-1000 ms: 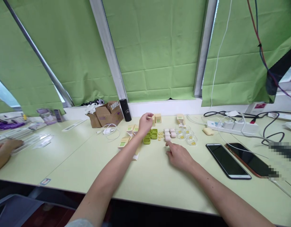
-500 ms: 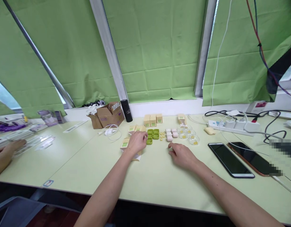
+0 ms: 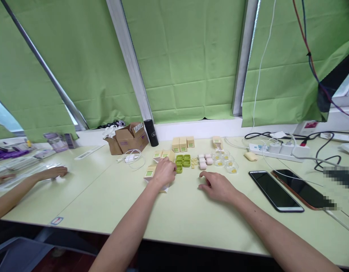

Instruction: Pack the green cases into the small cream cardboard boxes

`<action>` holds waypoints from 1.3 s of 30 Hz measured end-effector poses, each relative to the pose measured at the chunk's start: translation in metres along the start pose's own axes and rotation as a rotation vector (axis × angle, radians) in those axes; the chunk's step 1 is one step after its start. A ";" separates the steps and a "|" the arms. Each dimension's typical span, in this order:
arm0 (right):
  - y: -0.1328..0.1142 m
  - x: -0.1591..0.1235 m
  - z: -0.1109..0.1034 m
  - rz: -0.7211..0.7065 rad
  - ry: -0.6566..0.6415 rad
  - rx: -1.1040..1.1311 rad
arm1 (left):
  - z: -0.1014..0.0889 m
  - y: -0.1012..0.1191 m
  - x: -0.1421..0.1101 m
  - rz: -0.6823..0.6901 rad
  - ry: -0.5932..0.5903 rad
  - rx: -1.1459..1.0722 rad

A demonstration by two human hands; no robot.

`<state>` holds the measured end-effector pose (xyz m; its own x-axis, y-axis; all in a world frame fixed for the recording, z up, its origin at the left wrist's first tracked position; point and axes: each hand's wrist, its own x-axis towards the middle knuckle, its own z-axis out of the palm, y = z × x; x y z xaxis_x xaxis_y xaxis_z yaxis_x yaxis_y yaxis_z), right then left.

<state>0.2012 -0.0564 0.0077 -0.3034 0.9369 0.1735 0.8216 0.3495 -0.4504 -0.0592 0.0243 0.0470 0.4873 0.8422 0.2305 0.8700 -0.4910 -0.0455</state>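
My left hand point(image 3: 165, 172) is bent downward over open small beige boxes point(image 3: 149, 173), at the front left edge of several green square cups point(image 3: 186, 160). Its fingers are curled together; their tips and whatever they hold are hidden. Lying loosely on the table, my right hand point(image 3: 216, 186) has thumb and index finger apart and holds nothing. Beyond it sit several pale pink rounded cases point(image 3: 202, 166), tiny yellow pieces point(image 3: 193, 165) and clear containers with yellow spots point(image 3: 231, 168). Closed beige boxes point(image 3: 183, 144) stand in a row behind the cups.
Two phones point(image 3: 275, 190) lie at right, below a white power strip point(image 3: 279, 150) with cables. An opened cardboard box point(image 3: 131, 139), a black bottle point(image 3: 151, 133) and a white charger point(image 3: 131, 158) are at back left. Another person's hand point(image 3: 53, 173) reaches in from the left.
My left hand has come back from the rear beige boxes to the nearer open ones, then stayed there. My right hand has barely moved. The other person's hand has reached further right.
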 end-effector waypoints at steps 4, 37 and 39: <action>0.000 -0.001 0.001 -0.015 0.016 0.003 | 0.002 0.004 0.000 0.040 0.010 0.036; 0.009 0.006 0.007 -0.109 0.393 0.405 | 0.011 0.065 -0.020 0.315 0.482 -0.538; 0.007 0.005 0.006 -0.134 0.406 0.427 | 0.013 0.066 -0.019 0.291 0.457 -0.614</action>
<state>0.2025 -0.0487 -0.0003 -0.1137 0.8369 0.5355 0.4967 0.5147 -0.6988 -0.0101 -0.0215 0.0266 0.4932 0.5537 0.6709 0.4526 -0.8220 0.3456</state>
